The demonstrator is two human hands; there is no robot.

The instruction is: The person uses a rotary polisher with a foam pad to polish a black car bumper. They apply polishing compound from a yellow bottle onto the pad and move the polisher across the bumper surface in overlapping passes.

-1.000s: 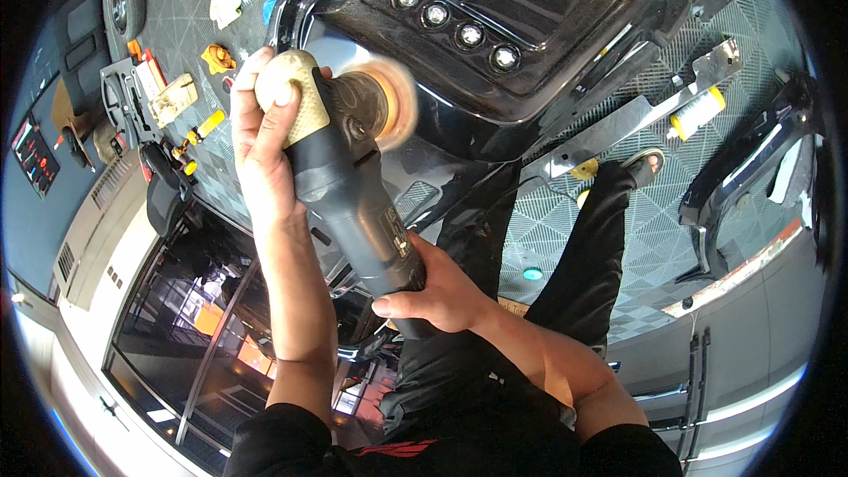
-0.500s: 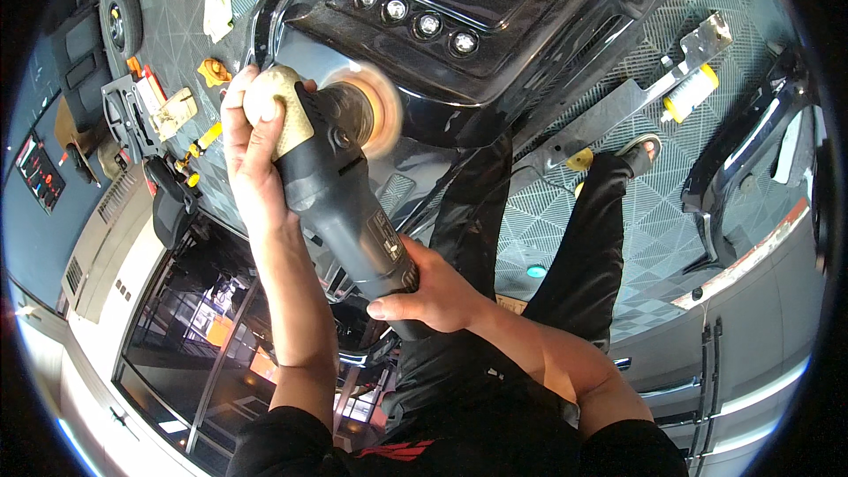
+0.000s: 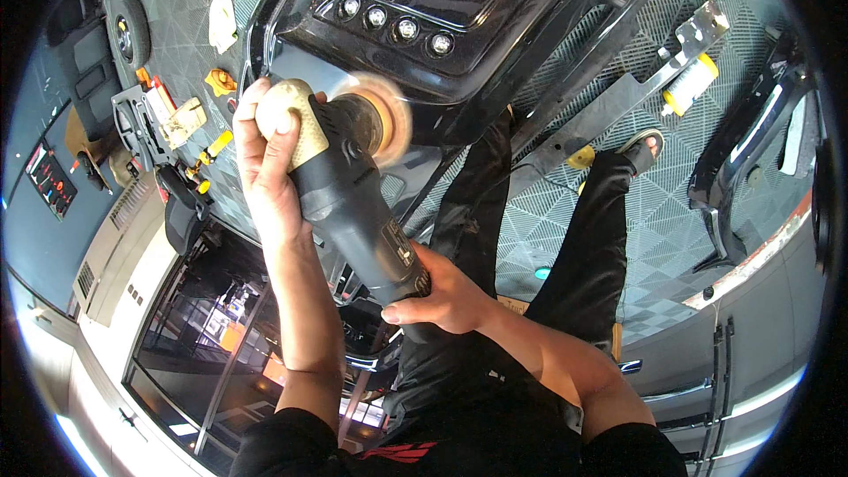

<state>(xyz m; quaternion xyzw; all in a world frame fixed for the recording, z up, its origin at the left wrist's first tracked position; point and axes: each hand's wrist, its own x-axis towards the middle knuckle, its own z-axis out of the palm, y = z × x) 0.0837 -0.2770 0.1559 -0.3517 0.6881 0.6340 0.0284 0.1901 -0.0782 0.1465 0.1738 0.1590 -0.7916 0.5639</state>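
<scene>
While the left hand (image 3: 268, 168) and right hand (image 3: 446, 290) grip the polisher (image 3: 349, 203), a yellow bottle (image 3: 690, 86) lies on the floor (image 3: 556, 221); I can't see inside it.

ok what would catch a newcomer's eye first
Probably the black power tool left of centre, its round pad blurred, held by the left hand and right hand. Above the pad, four lamps sit in a black car part. At right, a yellow-white bottle lies on the floor.
</scene>
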